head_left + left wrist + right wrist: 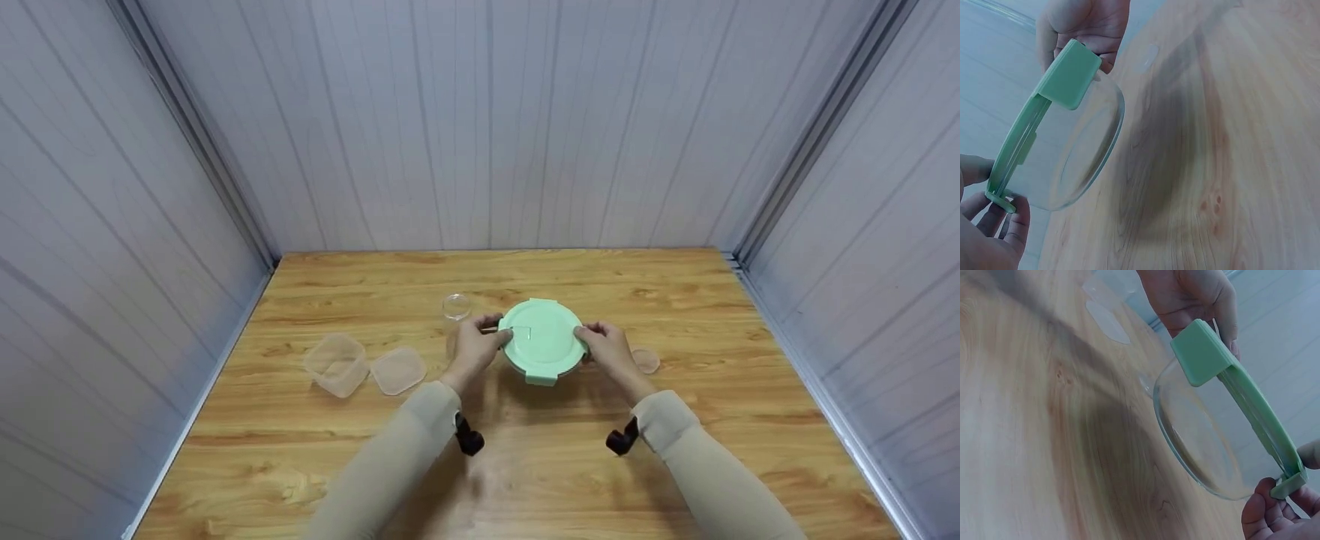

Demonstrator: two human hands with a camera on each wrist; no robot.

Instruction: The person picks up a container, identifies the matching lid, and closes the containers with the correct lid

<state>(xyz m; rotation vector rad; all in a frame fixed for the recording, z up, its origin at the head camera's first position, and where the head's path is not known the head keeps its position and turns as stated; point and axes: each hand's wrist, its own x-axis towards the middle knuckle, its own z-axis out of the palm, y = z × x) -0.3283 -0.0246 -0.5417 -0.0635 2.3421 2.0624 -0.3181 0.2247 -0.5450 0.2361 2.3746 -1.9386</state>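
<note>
A round clear food container (1086, 152) with a pale green clip lid (544, 341) is held between both hands above the table. On its left side, my left hand (476, 346) grips the rim, thumb on top of the lid and fingers curled beneath. My right hand (609, 352) grips the opposite side in the same way, thumb on the lid's edge. In the right wrist view, the fingers of that hand curl under a side clip (1289, 485). The front clip (541, 379) hangs down over the glass wall.
On the wooden table (315, 465), a clear square tub (336, 365) and its flat translucent lid (398, 371) lie at left. Behind my left hand is a small clear round dish (456, 306). Right of my right hand lies a small translucent disc (645, 361). White panels enclose the table.
</note>
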